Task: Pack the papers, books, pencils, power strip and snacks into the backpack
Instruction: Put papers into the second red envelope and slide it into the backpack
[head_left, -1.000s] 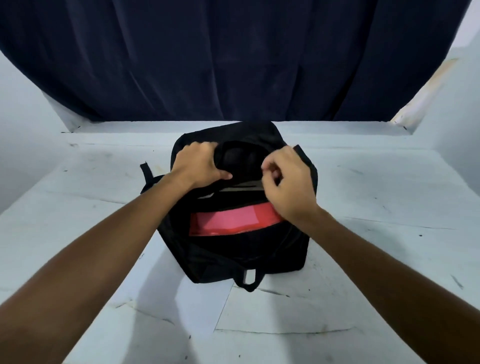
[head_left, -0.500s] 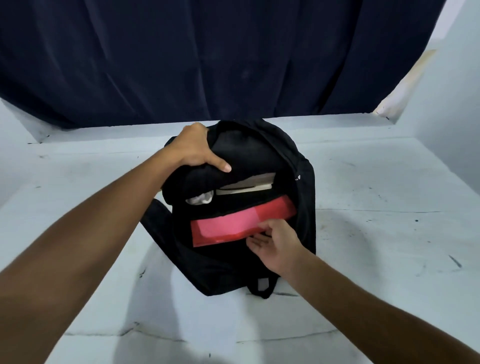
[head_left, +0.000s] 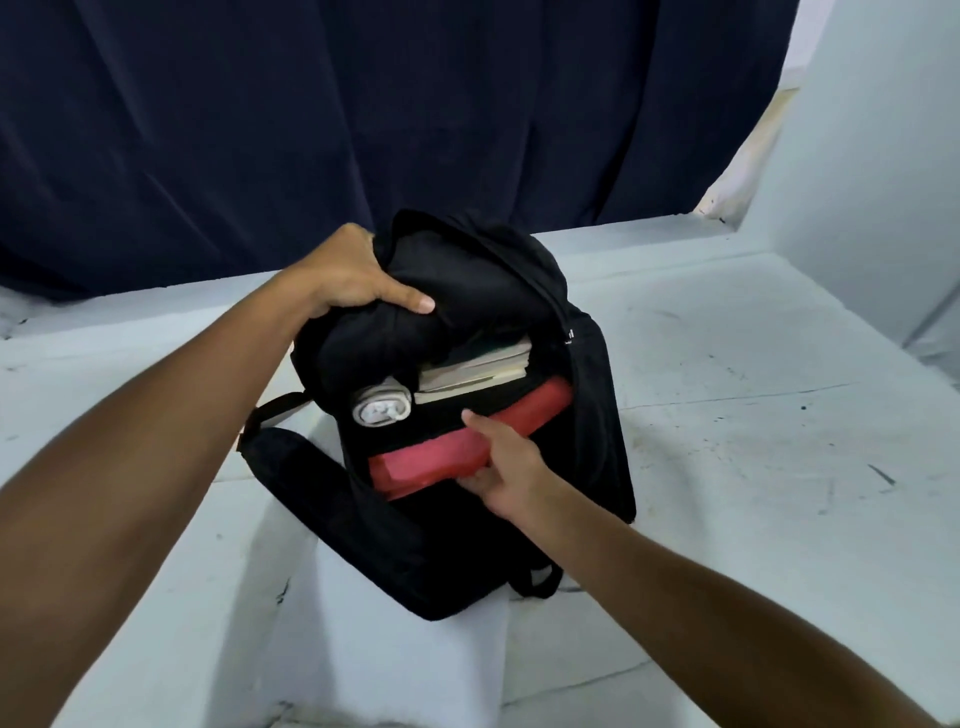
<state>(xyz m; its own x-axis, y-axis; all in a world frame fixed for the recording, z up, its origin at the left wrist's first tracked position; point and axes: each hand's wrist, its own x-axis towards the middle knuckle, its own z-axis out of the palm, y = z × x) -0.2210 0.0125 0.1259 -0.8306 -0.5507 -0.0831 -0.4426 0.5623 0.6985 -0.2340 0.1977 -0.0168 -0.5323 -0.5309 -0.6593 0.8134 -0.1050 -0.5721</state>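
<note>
Soft black fabric backpack (head_left: 597, 415) stands on the pale scuffed table (head_left: 779, 467), main zip open, mouth facing the camera. Left hand (head_left: 345, 275) grips a bunched fold of the top flap, thumb over the cloth, pulling it back to hold the mouth wide. Right hand (head_left: 506, 462) is at the front edge of the opening, thumb on top & fingers under the flat red folder (head_left: 431, 462), which sits in the near compartment w/ its upper edge sticking out.

Behind it, in the main compartment: stack of pale-paged books (head_left: 475, 371), spines down, and a rolled white bundle (head_left: 382, 408) beside them at left, can't tell what it is.

Handling, as a guess: folder looks thin, light, smooth, prob. bends if pushed from one corner, so press mid-edge & slide straight down. Bag fabric is limp, collapses w/o the left hand's hold; keep that grip. Books look heavy enough to steady the bag. Pencils, power strip, snacks not visible.
</note>
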